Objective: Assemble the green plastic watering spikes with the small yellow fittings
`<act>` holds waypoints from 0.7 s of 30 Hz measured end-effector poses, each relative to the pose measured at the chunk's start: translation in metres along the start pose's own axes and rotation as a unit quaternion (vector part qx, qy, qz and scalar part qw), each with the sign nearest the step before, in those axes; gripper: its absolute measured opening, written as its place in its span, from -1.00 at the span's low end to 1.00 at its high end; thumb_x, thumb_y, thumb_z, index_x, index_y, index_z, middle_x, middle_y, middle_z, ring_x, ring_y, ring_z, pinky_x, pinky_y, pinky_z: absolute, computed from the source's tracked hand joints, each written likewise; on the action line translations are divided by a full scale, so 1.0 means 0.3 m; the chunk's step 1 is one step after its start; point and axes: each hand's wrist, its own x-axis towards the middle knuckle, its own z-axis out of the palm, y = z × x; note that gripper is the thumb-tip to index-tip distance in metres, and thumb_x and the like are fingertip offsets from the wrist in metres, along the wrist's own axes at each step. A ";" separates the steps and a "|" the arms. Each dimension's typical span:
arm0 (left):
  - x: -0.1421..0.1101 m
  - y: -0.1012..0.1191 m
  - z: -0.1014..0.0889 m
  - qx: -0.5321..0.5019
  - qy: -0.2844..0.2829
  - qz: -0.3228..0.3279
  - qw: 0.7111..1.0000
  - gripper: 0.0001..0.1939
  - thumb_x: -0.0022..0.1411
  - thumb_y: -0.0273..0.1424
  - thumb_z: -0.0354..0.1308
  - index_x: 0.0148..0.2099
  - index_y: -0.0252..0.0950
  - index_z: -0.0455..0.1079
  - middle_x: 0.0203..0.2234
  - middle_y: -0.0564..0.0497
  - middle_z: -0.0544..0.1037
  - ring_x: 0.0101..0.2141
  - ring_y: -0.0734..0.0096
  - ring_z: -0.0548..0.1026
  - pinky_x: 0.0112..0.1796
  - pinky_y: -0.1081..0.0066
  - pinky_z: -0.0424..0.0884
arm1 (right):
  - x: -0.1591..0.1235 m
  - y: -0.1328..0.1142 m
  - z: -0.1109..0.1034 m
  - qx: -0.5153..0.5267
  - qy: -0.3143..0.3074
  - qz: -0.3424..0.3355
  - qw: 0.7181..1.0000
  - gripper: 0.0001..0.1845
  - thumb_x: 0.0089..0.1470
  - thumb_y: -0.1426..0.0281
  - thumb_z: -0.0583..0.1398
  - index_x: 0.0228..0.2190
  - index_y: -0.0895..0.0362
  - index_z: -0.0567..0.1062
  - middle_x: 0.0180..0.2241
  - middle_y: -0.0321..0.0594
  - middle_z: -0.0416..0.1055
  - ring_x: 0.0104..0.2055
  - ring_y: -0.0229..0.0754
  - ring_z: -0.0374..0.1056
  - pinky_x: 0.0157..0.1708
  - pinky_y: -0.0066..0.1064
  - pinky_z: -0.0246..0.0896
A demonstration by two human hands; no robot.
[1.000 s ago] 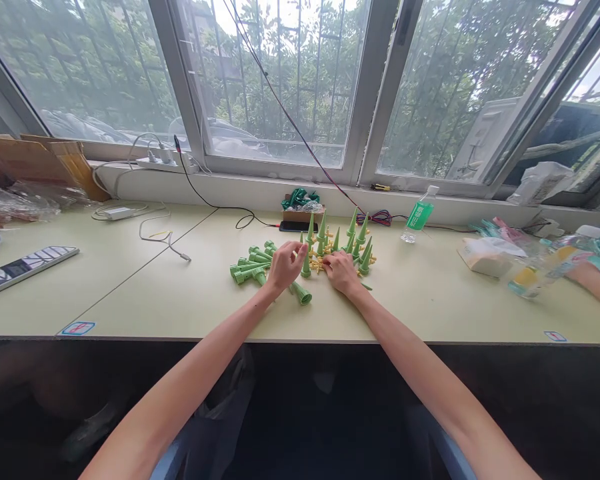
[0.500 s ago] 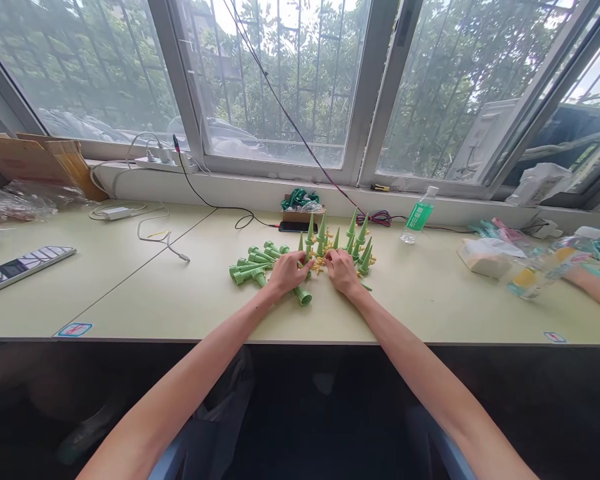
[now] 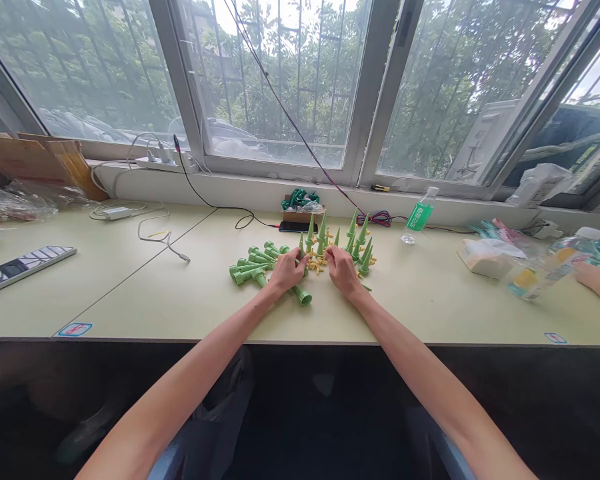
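Observation:
My left hand (image 3: 287,271) is closed around a green plastic spike (image 3: 301,243), whose tip points up past the fingers. Across a small gap, my right hand (image 3: 342,269) is pinched shut; whatever its fingertips hold is hidden. Small yellow plastic pieces (image 3: 318,263) lie heaped on the table between the hands. Beyond and to the right stand several green cones (image 3: 362,235) with yellow pieces at their bases. To the left lies a pile of green hollow tubes (image 3: 249,272), and one more tube (image 3: 304,296) sticks out below my left hand.
A black phone (image 3: 299,227) and a small box with green packets (image 3: 303,205) sit behind the pile. Upright at the back right is a green-labelled bottle (image 3: 419,217). Further right are a tissue pack (image 3: 487,257), a larger bottle (image 3: 535,273) and another person's hand (image 3: 597,277).
My right hand has drawn its fingers into a tighter pinch and lifted slightly. My left hand stays almost in place. At the far right, the other person's hand has shifted.

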 end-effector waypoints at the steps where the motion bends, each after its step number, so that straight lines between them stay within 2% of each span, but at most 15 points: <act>1: 0.000 0.001 -0.001 -0.005 0.000 -0.004 1.000 -0.76 0.27 -0.28 0.04 -0.42 -0.26 0.27 -0.57 0.04 0.41 -0.57 0.44 0.27 -0.48 0.41 0.18 | -0.001 -0.002 -0.001 0.006 -0.001 -0.006 1.000 -0.80 0.26 0.43 -0.04 -0.35 0.13 0.35 -0.39 -0.19 0.39 -0.33 -0.16 0.26 -0.22 -0.37 0.08; 8: 0.000 0.009 -0.005 -0.025 0.020 -0.005 0.999 -0.79 0.27 -0.29 0.04 -0.40 -0.27 0.28 -0.56 0.04 0.44 -0.55 0.44 0.31 -0.45 0.41 0.22 | -0.003 -0.015 -0.008 0.036 -0.014 -0.028 0.999 -0.79 0.25 0.43 -0.03 -0.37 0.13 0.36 -0.41 -0.18 0.37 -0.34 -0.17 0.23 -0.30 -0.41 0.11; 15: -0.003 0.015 -0.007 -0.029 0.029 0.003 0.999 -0.79 0.27 -0.30 0.05 -0.40 -0.27 0.29 -0.58 0.06 0.41 -0.56 0.45 0.29 -0.45 0.42 0.21 | -0.006 -0.024 -0.015 0.044 -0.040 -0.027 0.998 -0.78 0.26 0.41 -0.02 -0.37 0.13 0.37 -0.41 -0.19 0.37 -0.34 -0.17 0.25 -0.29 -0.41 0.13; 21: -0.004 0.012 -0.005 -0.030 0.029 0.019 0.999 -0.78 0.28 -0.29 0.05 -0.39 -0.27 0.30 -0.60 0.08 0.38 -0.57 0.47 0.26 -0.47 0.43 0.19 | -0.008 -0.026 -0.017 0.056 -0.033 -0.026 0.998 -0.76 0.28 0.38 -0.02 -0.36 0.13 0.39 -0.39 -0.19 0.39 -0.31 -0.17 0.27 -0.28 -0.41 0.15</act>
